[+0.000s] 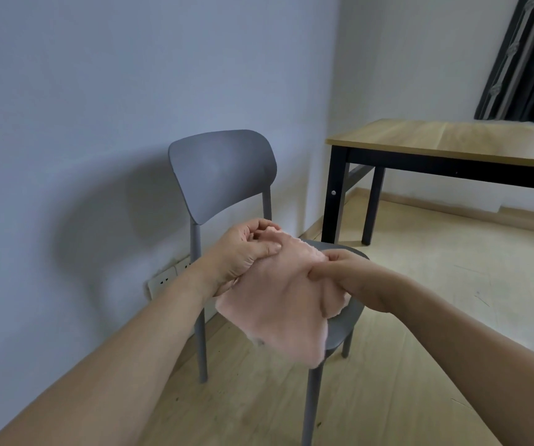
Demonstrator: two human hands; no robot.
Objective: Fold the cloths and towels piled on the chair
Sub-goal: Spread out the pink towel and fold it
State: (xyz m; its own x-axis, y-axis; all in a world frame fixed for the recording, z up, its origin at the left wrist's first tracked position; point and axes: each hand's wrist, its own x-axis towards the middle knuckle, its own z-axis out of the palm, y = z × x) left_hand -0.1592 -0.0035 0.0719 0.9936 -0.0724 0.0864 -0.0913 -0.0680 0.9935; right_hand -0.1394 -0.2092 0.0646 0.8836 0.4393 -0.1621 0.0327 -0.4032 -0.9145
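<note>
I hold a small pink cloth (278, 304) in the air with both hands, just above the seat of the grey chair (220, 175). My left hand (243, 252) is closed on the upper left edge of the cloth, with the thumb pressed on top and the fingers curled behind it. My right hand (346, 278) pinches the upper right edge between thumb and fingers. The cloth hangs down from these two points, loose and a little wrinkled, and its lower part covers most of the seat from my view. Because of this I cannot tell if other cloths or towels lie on the seat under it.

I think I am at the start of folding this piece: it is lifted and spread between my hands, but no clear fold shows yet. The two held points are close together, so the cloth is not pulled flat.

For the next move I should draw my hands apart until the top edge is straight, so the cloth hangs even. Then I can bring one edge over to meet the other, and I must keep the corners matched, because soft fabric like this slips and bunches easily. A flat place would help to press the fold; the wooden table (452, 140) stands near on the right, well apart from the chair, and the seat itself is also possible.
</note>
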